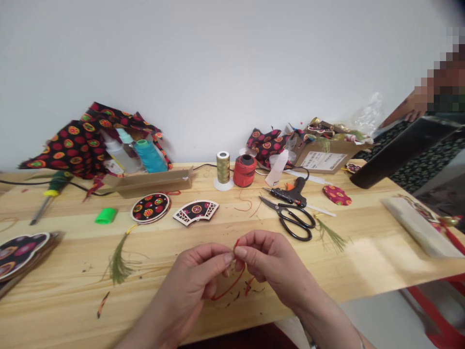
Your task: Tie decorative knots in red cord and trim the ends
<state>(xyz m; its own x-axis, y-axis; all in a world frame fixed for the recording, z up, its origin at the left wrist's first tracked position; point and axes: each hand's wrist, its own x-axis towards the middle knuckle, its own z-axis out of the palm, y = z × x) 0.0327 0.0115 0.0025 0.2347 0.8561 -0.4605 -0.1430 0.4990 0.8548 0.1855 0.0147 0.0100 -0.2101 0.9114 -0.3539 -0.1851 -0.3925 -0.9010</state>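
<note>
Readable text: none anywhere in view.
Shipping label: a white rectangular paper label (322,161) with dark printed lines and a block of small print, stuck on a flat brown cardboard box (354,155); the print is too small and blurred to read.
Brands: none legible.
Numbers: none legible.
Signs: none legible.

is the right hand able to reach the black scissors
Probably yes: the black-handled scissors lie just beyond the right hand, with nothing between them, though its fingers pinch the red cord and would have to let go first.
</note>
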